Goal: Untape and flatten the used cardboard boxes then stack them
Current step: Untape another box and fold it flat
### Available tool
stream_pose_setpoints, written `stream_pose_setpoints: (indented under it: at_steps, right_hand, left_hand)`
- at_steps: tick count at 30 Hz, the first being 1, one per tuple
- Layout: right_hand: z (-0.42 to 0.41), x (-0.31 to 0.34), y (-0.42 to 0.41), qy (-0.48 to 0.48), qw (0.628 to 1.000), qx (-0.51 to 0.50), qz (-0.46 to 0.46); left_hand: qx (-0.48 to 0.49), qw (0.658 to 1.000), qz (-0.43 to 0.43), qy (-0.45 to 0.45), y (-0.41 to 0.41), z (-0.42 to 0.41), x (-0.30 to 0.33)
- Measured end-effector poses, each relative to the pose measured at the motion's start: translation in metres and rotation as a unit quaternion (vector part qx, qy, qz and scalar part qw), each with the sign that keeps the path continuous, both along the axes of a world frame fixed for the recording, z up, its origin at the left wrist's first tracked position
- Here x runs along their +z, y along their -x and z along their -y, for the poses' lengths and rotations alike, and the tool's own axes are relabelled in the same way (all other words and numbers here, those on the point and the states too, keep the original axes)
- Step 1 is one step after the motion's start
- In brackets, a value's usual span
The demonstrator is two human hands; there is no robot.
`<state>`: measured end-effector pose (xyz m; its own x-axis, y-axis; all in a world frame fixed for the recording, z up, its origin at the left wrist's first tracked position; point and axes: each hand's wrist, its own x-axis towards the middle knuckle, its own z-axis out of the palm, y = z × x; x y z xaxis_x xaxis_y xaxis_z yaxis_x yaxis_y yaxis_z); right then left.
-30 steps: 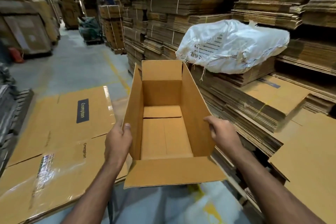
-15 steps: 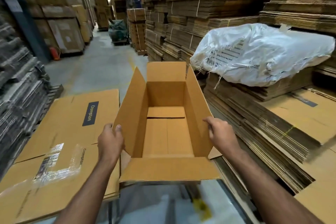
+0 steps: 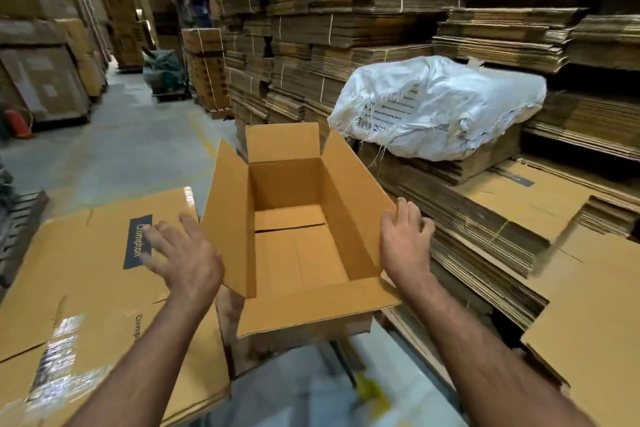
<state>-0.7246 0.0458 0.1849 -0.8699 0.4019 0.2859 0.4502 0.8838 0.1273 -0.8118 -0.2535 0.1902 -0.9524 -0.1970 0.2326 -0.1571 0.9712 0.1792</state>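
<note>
One open cardboard box (image 3: 294, 246) sits in front of you at the centre of the scene, its four top flaps standing or folded outward and its bottom flaps closed. Your two hands flank it: your left hand (image 3: 183, 256) hovers just left of the left flap with fingers spread and loose, gripping nothing, and whether it brushes the flap you cannot tell; your right hand (image 3: 403, 243) rests against the outer face of the right flap near its top edge, fingers only loosely bent, not clamped. To the near left lie two flattened boxes (image 3: 86, 274), each printed "Crompton", with shiny tape on the nearer one. On the right, stacks of flattened cardboard (image 3: 485, 229) step upward, and one white sack (image 3: 440, 107) lies on top of them. Far down the aisle stand taller bundled piles (image 3: 311, 28).
</note>
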Motion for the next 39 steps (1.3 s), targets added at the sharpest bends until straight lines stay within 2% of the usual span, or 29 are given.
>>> stream_pose_setpoints:
  at_steps: [3,5,8,10,12,15,19,24,28,34,36,39]
  right_hand:
    - [0.003,-0.014,-0.012,-0.025,0.996,-0.063,0.056]
    - [0.005,-0.018,-0.013,-0.057,0.992,-0.052,0.098]
    - [0.007,-0.021,-0.007,-0.086,0.987,0.009,0.133]
    - [0.009,-0.022,0.001,-0.054,0.988,0.012,0.143]
    - [0.008,-0.024,0.008,0.025,0.987,-0.007,0.159]
    - [0.005,-0.031,0.017,0.137,0.972,-0.034,0.19]
    - [0.0,-0.037,0.025,0.232,0.952,-0.027,0.198]
    - [-0.011,-0.046,0.027,0.289,0.919,0.002,0.267]
    - [-0.014,-0.057,0.031,0.293,0.914,0.001,0.282]
    - [-0.011,-0.067,0.028,0.247,0.925,-0.012,0.29]
    - [-0.011,-0.067,0.027,0.246,0.926,-0.01,0.287]
    - [-0.009,-0.065,0.024,0.235,0.931,-0.005,0.278]
  left_hand:
    - [-0.061,0.984,-0.015,0.169,-0.002,-0.007,0.002]
    - [-0.109,0.961,0.013,0.252,-0.003,-0.016,0.007]
    - [-0.139,0.935,0.083,0.316,0.001,-0.028,0.002]
    - [-0.137,0.926,0.116,0.331,0.001,-0.036,-0.003]
    - [-0.142,0.931,0.132,0.309,0.002,-0.044,-0.006]
    - [-0.148,0.943,0.194,0.228,0.007,-0.051,-0.014]
    - [-0.147,0.926,0.311,0.157,0.015,-0.052,-0.037]
    - [-0.173,0.909,0.376,0.047,0.027,-0.035,-0.065]
    - [-0.191,0.913,0.359,-0.023,0.028,-0.03,-0.076]
    - [-0.177,0.92,0.35,0.022,0.021,-0.04,-0.069]
    - [-0.181,0.92,0.341,0.07,0.018,-0.044,-0.064]
    - [-0.268,0.914,0.276,0.129,0.005,-0.057,-0.057]
